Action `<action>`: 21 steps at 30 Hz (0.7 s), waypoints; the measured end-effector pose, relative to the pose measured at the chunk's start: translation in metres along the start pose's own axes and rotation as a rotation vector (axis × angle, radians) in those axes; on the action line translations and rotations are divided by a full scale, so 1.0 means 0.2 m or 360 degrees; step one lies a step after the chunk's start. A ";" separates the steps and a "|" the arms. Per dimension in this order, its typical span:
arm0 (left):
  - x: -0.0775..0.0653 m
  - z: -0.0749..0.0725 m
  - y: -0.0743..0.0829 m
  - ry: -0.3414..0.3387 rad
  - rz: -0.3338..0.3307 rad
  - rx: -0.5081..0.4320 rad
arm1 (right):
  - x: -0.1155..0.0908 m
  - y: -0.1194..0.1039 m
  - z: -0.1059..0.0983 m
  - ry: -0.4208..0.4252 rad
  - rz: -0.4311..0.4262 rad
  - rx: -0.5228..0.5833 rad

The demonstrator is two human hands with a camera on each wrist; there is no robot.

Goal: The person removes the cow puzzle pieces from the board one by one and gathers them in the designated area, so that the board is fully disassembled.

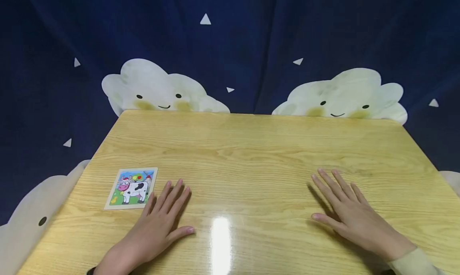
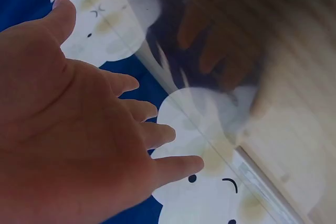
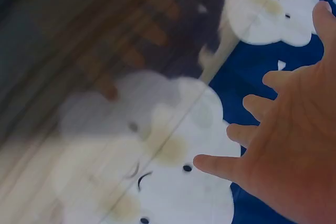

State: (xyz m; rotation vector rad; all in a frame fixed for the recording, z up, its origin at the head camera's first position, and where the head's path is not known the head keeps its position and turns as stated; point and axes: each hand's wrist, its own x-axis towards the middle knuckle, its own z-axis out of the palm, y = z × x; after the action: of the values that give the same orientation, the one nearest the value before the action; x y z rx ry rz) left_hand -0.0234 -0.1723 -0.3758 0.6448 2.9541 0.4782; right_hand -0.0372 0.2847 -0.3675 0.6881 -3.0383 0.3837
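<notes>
On the left of the table lies a square cow puzzle point(image 1: 133, 187), a picture of a spotted cow on grass inside a pale frame. My left hand point(image 1: 158, 223) is just right of it, palm down with fingers spread, its little finger overlapping the puzzle's lower right edge in the head view. Well over to the right, my right hand point(image 1: 353, 217) is also palm down, fingers extended and thumb apart, holding nothing. Both wrist views show the palms, the left hand point(image 2: 79, 124) and the right hand point(image 3: 294, 145), with nothing in them.
The wooden table point(image 1: 251, 155) has a glossy top that mirrors the hands in both wrist views. Behind it hangs a dark blue curtain point(image 1: 244, 39) with white triangles and smiling clouds. A bright light reflection falls on the table between the hands.
</notes>
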 end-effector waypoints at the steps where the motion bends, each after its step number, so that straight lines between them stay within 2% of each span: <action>1: 0.00 0.00 0.00 -0.0002 -0.0007 -0.0011 | 0.01 -0.01 0.00 -0.0007 -0.0020 0.0003; 8: -0.05 0.00 -0.08 -0.0021 -0.0100 -0.0084 | 0.11 -0.14 0.06 -0.0080 -0.0209 0.0031; 15: -0.10 -0.04 -0.20 0.0059 -0.0160 -0.0097 | 0.26 -0.30 0.11 -0.0155 -0.0444 0.0067; 21: -0.13 -0.08 -0.33 0.0007 -0.0306 -0.0108 | 0.42 -0.43 0.13 -0.0245 -0.0603 0.0069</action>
State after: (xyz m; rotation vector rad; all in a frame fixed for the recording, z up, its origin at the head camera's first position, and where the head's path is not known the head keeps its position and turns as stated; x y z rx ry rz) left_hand -0.0287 -0.2440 -0.3812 0.3488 2.9493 0.5585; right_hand -0.0749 0.1689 -0.3673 1.3217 -2.9418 0.4021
